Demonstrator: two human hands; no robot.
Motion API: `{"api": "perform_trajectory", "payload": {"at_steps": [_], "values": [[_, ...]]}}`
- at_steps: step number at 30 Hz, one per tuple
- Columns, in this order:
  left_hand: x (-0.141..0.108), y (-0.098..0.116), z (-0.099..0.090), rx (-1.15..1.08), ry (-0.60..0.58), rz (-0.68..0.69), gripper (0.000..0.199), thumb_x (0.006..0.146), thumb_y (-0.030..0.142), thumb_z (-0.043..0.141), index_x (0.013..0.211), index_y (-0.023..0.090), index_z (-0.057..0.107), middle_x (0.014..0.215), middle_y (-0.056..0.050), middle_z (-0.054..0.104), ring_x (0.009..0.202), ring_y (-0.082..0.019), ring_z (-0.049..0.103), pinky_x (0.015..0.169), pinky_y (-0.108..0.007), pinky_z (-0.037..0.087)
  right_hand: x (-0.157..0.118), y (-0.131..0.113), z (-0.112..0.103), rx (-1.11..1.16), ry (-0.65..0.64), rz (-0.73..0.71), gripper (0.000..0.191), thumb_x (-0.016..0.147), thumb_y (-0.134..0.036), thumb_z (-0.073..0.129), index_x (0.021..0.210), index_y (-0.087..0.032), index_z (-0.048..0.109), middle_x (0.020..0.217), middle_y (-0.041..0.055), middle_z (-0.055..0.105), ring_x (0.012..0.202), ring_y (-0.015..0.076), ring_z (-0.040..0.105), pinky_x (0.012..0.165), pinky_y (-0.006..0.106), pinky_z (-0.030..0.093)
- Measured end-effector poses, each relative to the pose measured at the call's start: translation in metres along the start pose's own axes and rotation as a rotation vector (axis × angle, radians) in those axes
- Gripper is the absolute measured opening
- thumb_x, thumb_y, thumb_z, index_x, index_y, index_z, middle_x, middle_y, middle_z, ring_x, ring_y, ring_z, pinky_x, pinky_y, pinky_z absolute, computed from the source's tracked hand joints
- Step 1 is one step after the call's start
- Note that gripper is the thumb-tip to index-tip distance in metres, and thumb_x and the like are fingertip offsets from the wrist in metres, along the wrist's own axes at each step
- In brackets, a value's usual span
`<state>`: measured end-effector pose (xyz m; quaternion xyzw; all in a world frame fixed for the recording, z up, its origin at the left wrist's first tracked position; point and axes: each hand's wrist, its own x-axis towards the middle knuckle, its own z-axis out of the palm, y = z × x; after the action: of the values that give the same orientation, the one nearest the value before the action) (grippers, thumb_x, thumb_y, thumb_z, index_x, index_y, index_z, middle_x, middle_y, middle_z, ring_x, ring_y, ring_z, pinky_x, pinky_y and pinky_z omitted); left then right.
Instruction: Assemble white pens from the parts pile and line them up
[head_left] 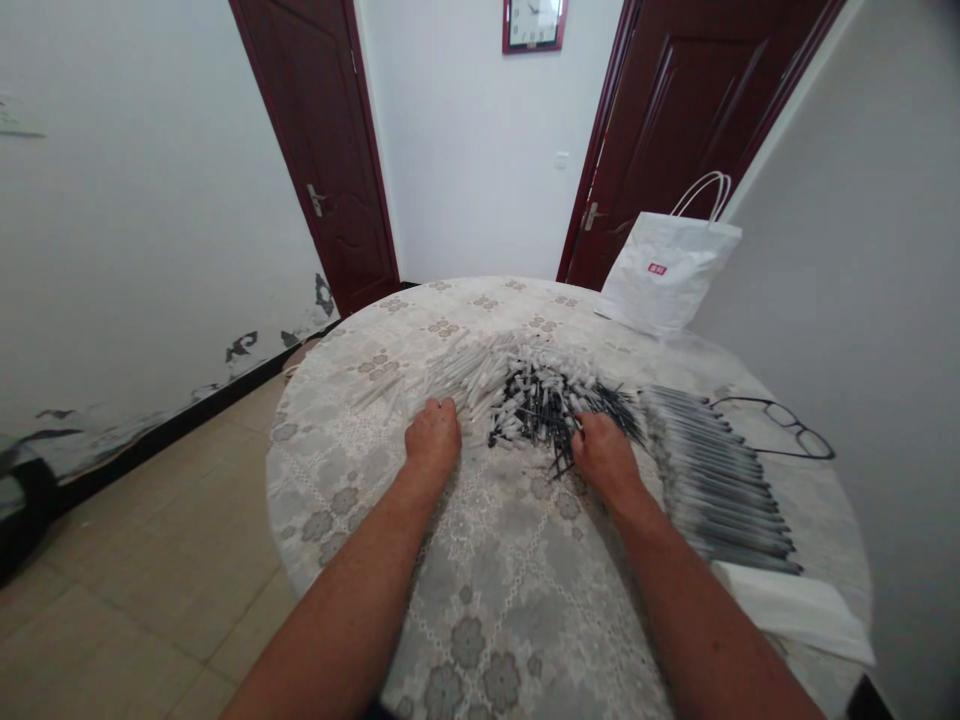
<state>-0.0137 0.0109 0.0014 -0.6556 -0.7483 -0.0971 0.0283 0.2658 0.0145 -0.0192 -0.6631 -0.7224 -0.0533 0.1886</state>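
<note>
A heap of thin translucent white tubes (469, 368), which look like pen barrels, spreads across the table. On its right part lies a pile of thin black sticks (551, 395) mixed with short white pieces. My left hand (435, 432) is closed at the near edge of the white tubes; what its fingers hold is hidden. At the right edge of the black pile, my right hand (602, 455) has its fingers pinched at a dark thin stick. Farther right, several slim pens with grey-black insides (720, 480) lie side by side in a row.
A patterned cloth covers the round table (465, 600). Eyeglasses (787, 425) lie beyond the pen row, and a folded white packet (795, 605) lies on its near side. A white paper bag (667, 275) stands at the back right, by the wall.
</note>
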Motion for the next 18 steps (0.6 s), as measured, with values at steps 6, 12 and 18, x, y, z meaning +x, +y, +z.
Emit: {"api": "perform_trajectory", "payload": {"at_steps": [6, 12, 18], "values": [[-0.002, 0.001, -0.003, -0.002, -0.045, -0.016, 0.029, 0.095, 0.030, 0.043, 0.111, 0.014, 0.062, 0.113, -0.018, 0.062, 0.101, -0.030, 0.064, 0.082, -0.038, 0.050, 0.001, 0.004, 0.001, 0.027, 0.066, 0.013, 0.029, 0.091, -0.017, 0.049, 0.118, -0.013, 0.062, 0.104, 0.0128, 0.062, 0.097, 0.0224, 0.058, 0.086, 0.030, 0.044], [-0.004, 0.008, -0.009, -0.108, 0.006, -0.012, 0.030, 0.095, 0.033, 0.043, 0.109, 0.014, 0.062, 0.101, -0.017, 0.068, 0.097, -0.030, 0.066, 0.082, -0.037, 0.047, 0.002, 0.004, 0.000, 0.050, 0.142, 0.012, 0.033, 0.090, -0.015, 0.046, 0.120, -0.011, 0.059, 0.106, 0.0143, 0.062, 0.101, 0.0241, 0.058, 0.088, 0.032, 0.044], [-0.001, 0.012, -0.012, -0.410, 0.095, 0.083, 0.024, 0.092, 0.030, 0.048, 0.102, 0.019, 0.067, 0.103, -0.010, 0.072, 0.099, -0.023, 0.066, 0.087, -0.031, 0.045, 0.003, 0.004, -0.007, 0.161, 0.230, 0.042, 0.035, 0.087, -0.015, 0.046, 0.119, -0.010, 0.059, 0.109, 0.0164, 0.064, 0.103, 0.0251, 0.059, 0.091, 0.034, 0.045]]}}
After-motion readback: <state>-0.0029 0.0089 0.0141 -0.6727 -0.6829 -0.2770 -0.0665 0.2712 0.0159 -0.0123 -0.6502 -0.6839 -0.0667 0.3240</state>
